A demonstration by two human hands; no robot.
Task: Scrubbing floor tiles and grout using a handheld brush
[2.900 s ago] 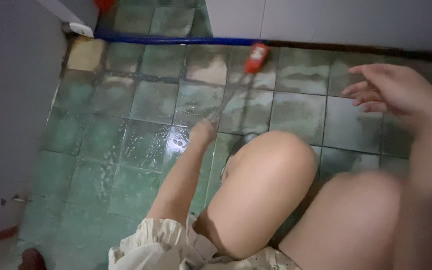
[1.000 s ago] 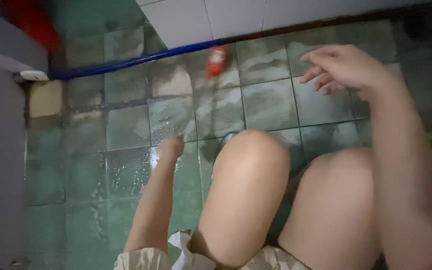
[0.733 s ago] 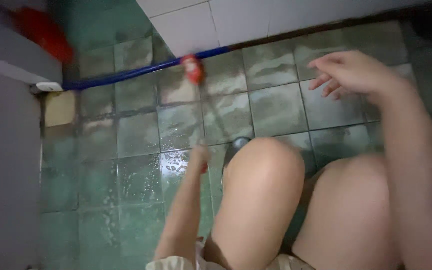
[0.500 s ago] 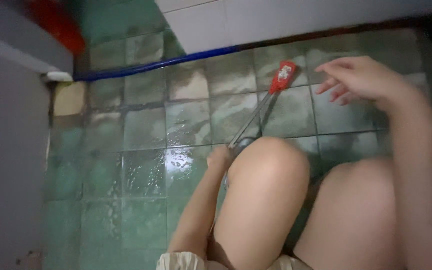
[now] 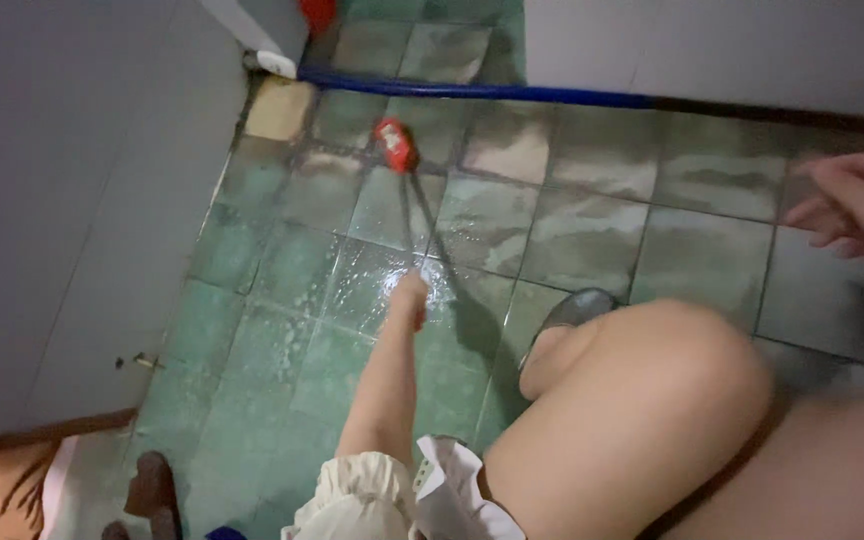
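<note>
Swung leftward since half a second ago, my long-handled brush now has its red head (image 5: 395, 144) near the blue pipe (image 5: 472, 92). I judge scrubbing mid-stroke on the wet, glossy green tiled floor (image 5: 282, 290); next, pull back. My left hand (image 5: 412, 296) clenches the thin handle; my right hand (image 5: 857, 205) hangs loose, empty.

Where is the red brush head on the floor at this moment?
In the head view, the red brush head rests on the wet green tiled floor upper left of centre, just below the blue pipe, ahead of the left hand.
</note>
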